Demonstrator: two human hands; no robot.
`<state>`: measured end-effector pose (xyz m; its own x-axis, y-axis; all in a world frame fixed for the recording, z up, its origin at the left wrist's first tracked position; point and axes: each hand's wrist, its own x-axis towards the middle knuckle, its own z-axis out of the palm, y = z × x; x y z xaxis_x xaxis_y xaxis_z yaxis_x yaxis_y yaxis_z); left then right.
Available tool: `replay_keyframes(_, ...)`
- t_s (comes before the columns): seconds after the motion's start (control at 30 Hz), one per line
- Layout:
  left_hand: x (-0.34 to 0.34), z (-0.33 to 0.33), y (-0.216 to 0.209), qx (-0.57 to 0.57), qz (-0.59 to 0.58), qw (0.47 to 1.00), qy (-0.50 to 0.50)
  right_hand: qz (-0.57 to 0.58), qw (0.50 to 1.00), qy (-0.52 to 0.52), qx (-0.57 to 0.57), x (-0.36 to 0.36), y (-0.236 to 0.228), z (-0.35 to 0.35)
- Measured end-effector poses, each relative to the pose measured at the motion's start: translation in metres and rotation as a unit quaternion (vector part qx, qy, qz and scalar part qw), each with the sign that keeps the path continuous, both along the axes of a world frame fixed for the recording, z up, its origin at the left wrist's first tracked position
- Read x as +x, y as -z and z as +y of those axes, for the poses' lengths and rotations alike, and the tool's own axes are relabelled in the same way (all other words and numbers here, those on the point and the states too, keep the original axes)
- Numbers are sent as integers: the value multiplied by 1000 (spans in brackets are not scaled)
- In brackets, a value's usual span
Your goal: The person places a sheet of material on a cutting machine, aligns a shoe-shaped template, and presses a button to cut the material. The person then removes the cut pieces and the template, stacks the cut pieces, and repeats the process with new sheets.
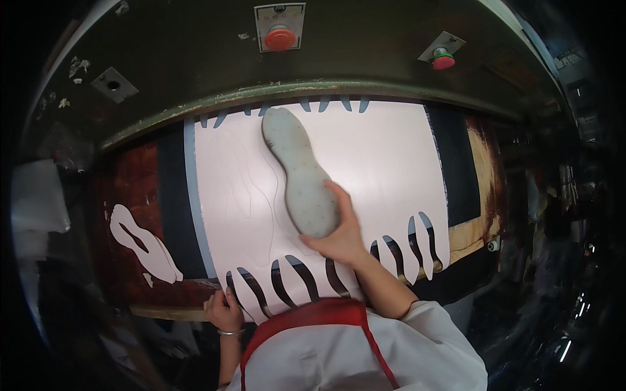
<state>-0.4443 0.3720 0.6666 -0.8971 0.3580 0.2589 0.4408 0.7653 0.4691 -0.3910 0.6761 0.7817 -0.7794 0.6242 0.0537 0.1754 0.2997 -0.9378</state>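
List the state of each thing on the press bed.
Sole die: flat on the sheet, right hand on its near end.
White sheet: spread flat, near edge cut into strips.
Left hand: pressing the sheet's near edge.
Offcut: loose, left of the sheet.

A white sheet (365, 163) (edges slotted) covers the press bed (130, 189).

Two button plates and one blank plate on machine hood; no packages or screens.
Pale rectangular label plate (280, 26) top centre on the dark green hood, carrying a red round button, small print above it unreadable. Second smaller pale plate (443, 48) upper right, tilted, with a red button on a green collar. Grey square plate (114, 84) upper left, tilted, dark hole in the middle, no marking visible.
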Motion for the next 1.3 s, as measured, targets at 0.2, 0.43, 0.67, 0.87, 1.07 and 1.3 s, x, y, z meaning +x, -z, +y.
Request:
replay_keyframes(0.2,14,5,5,8,1,1000,6,-12,988,37,152,55,0,45)
replay_keyframes(0.43,16,3,-17,16,8,1000,13,-50,952,61,294,64,19,43)
replay_keyframes(0.67,0,11,-64,-20,1,1000,14,-80,954,30,289,55,-1,63)
replay_keyframes(0.87,-40,36,-97,-40,-26,999,0,26,982,186,14,44,-12,112)
replay_keyframes(1.07,-80,59,-105,-47,-65,997,-13,-87,964,223,116,49,-65,132)
replay_keyframes(1.3,-114,89,-105,-53,-79,995,-23,-86,837,285,459,-12,-134,229)
